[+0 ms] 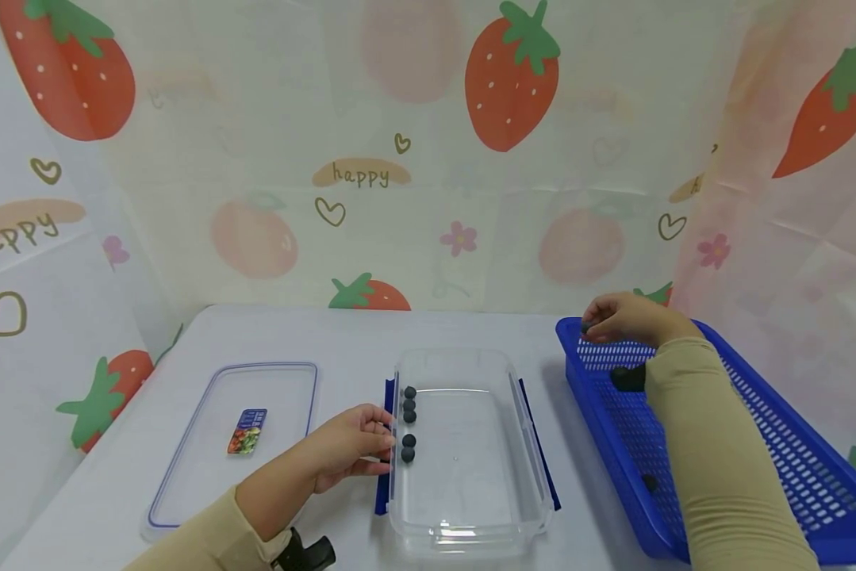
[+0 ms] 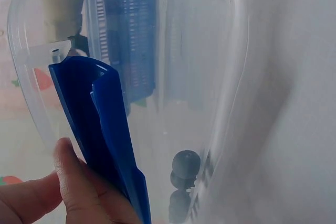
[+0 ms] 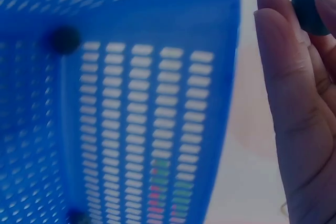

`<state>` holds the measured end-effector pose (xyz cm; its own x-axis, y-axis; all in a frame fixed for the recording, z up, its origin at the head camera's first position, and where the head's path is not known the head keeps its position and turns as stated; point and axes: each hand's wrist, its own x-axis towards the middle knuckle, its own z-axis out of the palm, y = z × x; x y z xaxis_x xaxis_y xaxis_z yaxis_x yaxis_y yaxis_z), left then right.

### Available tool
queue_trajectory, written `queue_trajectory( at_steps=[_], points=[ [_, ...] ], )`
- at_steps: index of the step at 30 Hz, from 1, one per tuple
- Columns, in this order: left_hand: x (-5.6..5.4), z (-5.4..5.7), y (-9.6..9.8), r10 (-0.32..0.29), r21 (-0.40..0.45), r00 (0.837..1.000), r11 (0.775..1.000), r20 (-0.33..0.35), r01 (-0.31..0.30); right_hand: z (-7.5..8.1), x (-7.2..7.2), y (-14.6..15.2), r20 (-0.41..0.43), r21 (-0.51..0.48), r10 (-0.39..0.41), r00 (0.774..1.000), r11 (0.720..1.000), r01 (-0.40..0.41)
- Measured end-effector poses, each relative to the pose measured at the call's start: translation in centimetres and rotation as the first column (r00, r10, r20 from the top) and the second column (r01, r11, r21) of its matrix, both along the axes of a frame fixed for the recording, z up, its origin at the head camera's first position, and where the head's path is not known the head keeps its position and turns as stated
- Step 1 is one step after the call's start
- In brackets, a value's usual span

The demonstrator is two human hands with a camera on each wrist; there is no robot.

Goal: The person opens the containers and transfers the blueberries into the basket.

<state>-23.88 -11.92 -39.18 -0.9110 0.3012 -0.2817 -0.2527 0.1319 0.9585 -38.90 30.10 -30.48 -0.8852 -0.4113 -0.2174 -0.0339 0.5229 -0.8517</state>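
A dark ball [image 1: 586, 327] is pinched between thumb and fingers of the right hand [image 1: 627, 319], above the far rim of the blue basket [image 1: 777, 432]. Another ball [image 1: 650, 482] lies inside the basket. The left hand [image 1: 349, 454] touches the left flap [image 1: 381, 496] of a clear box [image 1: 470, 476]; whether it grips, I cannot tell. Five balls [image 1: 408, 454] line the box's left side. Left of it lies a lid [image 1: 199, 444] bearing a label [image 1: 247, 431].

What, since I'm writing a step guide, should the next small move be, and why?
Probably carry the dark ball to the clear box and lower it in: the right hand pinches it near the blue basket, and five similar balls sit there.
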Motion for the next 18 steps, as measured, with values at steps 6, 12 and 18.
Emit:
queue_trajectory(
  at_steps=[6, 12, 18],
  points=[
    [0.0, 0.0, 0.0, 0.001, -0.001, 1.0, 1.0, -0.003, -0.001, -0.7, 0.1, 1.2, 0.023, 0.037, -0.014, 1.0, 0.999, 0.013],
    [-0.1, 0.0, 0.0, -0.005, 0.007, 1.0, 1.0, 0.002, 0.005, -1.2, 0.0, 1.9, 0.055, 0.026, -0.008, 0.998, 1.0, 0.007],
    [-0.1, 0.0, -0.1, -0.004, 0.002, 1.0, 1.0, 0.004, 0.004, -1.5, 0.1, 1.9, 0.052, 0.049, 0.001, 0.999, 0.999, -0.004]
  ],
)
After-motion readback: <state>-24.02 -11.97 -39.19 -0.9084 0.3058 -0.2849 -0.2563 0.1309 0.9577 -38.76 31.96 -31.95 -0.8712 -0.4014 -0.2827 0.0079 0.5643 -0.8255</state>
